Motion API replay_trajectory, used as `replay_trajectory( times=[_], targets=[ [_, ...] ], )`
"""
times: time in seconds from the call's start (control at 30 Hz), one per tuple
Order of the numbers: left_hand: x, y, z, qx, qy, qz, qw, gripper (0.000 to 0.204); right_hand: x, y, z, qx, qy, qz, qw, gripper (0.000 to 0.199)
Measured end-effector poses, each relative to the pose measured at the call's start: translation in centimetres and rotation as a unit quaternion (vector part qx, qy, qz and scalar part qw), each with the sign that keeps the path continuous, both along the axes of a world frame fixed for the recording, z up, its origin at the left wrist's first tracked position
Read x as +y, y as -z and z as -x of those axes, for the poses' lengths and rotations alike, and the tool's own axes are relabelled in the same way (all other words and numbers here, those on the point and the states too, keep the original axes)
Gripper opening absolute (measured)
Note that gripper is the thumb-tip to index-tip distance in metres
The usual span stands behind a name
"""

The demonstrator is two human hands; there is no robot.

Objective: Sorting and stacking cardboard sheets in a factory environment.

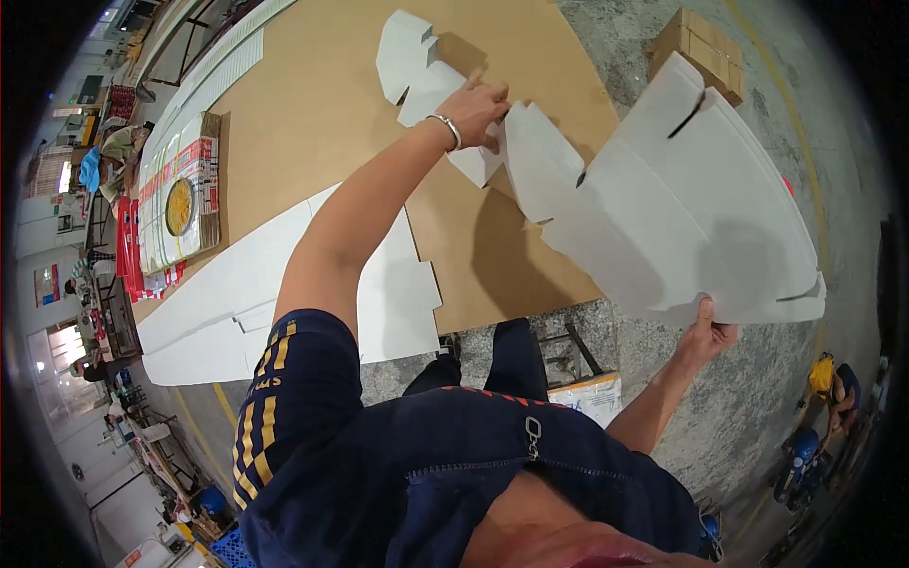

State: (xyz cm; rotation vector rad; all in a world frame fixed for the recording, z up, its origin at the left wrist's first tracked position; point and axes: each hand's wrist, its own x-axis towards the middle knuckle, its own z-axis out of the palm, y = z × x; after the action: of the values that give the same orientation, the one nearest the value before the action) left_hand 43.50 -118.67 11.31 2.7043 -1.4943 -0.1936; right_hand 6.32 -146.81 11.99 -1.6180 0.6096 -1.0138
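Note:
A long die-cut white cardboard sheet (663,208) stretches from the far middle of the table to beyond its right edge, with creases, slots and notched flaps. My right hand (705,339) pinches the near edge of its large panel, thumb on top, and holds that end raised and tilted. My left hand (476,112), with a metal bracelet at the wrist, bends its fingers over the narrow flap part; their tips are partly hidden. Under my left arm lies another white cardboard sheet (379,293), flat on the brown tabletop (303,104).
At the table's left stands a strapped stack of printed flat cardboard (180,189) with a yellow tape roll (179,207) on it. Corrugated white sheets (227,71) lie along the far left edge. A brown carton (696,55) rests on the floor at the far right.

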Motion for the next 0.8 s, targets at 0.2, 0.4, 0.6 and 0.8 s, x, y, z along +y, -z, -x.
replay_trajectory(
  times=[0.2, 0.4, 0.6, 0.8],
  targets=[
    [1.6, -0.2, 1.0, 0.014, 0.061, 0.111, 0.992, 0.026, -1.0, -0.6, 0.0, -0.019, 0.034, 0.028, 0.999, 0.031],
    [1.9, 0.3, 3.6, -0.027, -0.021, 0.103, 0.994, 0.027, -4.5, 1.9, 2.1, 0.047, -0.005, 0.038, 0.998, 0.035],
    [0.4, 0.5, 4.8, -0.056, -0.042, 0.071, 0.995, 0.053, -4.3, 0.2, 0.5, 0.125, 0.041, 0.014, 0.991, 0.062],
    [1.1, 1.9, 2.4, -0.001, -0.013, 0.090, 0.996, 0.028, -3.6, -1.9, -2.4, 0.142, 0.050, 0.070, 0.986, 0.054]
  ],
)
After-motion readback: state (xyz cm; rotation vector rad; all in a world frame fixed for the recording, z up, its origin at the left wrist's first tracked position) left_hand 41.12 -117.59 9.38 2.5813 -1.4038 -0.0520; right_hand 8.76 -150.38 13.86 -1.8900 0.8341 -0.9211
